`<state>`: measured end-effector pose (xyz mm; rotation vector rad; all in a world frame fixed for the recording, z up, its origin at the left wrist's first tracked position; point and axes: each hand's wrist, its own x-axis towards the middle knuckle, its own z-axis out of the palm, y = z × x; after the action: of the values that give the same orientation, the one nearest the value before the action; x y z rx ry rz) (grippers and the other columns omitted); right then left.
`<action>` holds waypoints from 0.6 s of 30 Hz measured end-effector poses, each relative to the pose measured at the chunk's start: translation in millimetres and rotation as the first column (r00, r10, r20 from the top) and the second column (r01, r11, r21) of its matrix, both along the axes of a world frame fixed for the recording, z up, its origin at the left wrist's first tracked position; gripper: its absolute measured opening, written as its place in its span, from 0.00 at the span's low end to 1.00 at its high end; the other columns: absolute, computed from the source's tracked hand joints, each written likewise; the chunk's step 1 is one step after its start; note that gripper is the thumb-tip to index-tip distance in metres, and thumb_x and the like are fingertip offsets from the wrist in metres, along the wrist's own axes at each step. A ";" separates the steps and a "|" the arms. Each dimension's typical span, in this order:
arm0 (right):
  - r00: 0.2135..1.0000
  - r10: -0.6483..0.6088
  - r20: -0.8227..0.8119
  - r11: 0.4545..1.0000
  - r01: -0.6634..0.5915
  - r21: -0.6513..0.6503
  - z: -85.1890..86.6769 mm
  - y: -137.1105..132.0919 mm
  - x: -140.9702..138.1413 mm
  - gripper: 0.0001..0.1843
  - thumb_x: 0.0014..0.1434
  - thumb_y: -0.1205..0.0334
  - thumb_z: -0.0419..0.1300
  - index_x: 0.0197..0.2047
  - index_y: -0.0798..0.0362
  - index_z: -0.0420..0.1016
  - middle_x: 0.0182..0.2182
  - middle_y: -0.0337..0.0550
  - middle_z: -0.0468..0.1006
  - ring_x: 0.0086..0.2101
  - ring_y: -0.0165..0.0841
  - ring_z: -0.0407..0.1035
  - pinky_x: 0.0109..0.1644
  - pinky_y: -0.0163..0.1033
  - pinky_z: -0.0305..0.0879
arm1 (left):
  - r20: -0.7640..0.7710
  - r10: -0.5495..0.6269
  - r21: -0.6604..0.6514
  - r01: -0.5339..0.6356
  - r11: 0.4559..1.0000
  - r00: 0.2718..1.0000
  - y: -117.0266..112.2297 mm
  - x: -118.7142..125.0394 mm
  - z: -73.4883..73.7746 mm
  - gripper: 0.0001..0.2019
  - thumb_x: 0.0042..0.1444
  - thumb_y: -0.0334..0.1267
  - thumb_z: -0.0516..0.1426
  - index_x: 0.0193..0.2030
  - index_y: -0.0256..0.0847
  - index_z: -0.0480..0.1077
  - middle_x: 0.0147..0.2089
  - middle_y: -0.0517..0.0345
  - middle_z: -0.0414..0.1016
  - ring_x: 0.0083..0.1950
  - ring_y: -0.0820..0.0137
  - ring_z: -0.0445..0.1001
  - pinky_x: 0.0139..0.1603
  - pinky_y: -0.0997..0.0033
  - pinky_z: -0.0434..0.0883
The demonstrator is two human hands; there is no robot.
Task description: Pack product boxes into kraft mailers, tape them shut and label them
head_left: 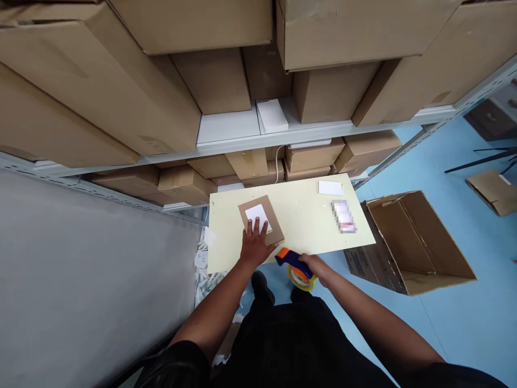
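A flat brown cardboard box (276, 220) lies at a slant on the left half of the pale table. My left hand (255, 242) presses on it with the fingers spread, partly over a white label (255, 211) on its top. In my right hand (315, 265) is a tape dispenser (297, 263), blue and orange with a roll of clear yellowish tape. It hangs just off the table's front edge, to the right of the box and apart from it.
On the table (299, 215) lie a white slip (330, 188) and a blurred-out printed item (344, 216). A large open carton (436, 242) stands on the floor at the right. Shelves (226, 134) full of cardboard boxes rise behind. Crumpled paper litter (202, 258) lies at the left.
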<state>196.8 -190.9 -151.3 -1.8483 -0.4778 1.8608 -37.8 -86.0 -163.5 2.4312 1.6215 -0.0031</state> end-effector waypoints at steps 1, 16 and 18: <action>0.997 -0.039 0.062 0.999 0.039 0.006 4.6 -2.6 16.6 0.13 0.56 0.53 0.60 0.32 0.52 0.82 0.30 0.46 0.85 0.31 0.40 0.77 0.35 0.40 0.66 | -0.001 0.003 0.005 -0.003 1.000 1.000 -0.2 0.0 -0.2 0.48 0.60 0.67 0.55 0.79 0.44 0.47 0.82 0.45 0.33 0.81 0.44 0.30 0.76 0.39 0.45; 0.645 0.054 0.763 0.911 -0.345 0.227 -7.4 60.6 90.6 0.17 0.61 0.48 0.57 0.26 0.48 0.73 0.22 0.44 0.76 0.29 0.39 0.71 0.31 0.38 0.55 | -0.037 0.013 -0.033 -0.015 0.999 0.999 0.9 1.1 -0.1 0.49 0.59 0.67 0.56 0.79 0.44 0.46 0.82 0.45 0.34 0.81 0.42 0.31 0.74 0.40 0.51; 0.708 0.026 0.706 0.917 -0.298 0.265 -4.8 65.1 92.4 0.19 0.61 0.46 0.55 0.24 0.48 0.72 0.20 0.42 0.74 0.27 0.38 0.70 0.30 0.38 0.55 | -0.048 0.016 -0.055 -0.018 0.998 0.999 0.8 2.2 2.0 0.49 0.59 0.67 0.56 0.79 0.44 0.46 0.82 0.44 0.33 0.80 0.41 0.31 0.74 0.39 0.51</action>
<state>289.2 -125.8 -156.1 -2.2328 -1.1947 0.9808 -35.6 -85.2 -161.4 2.3934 1.6392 -0.1019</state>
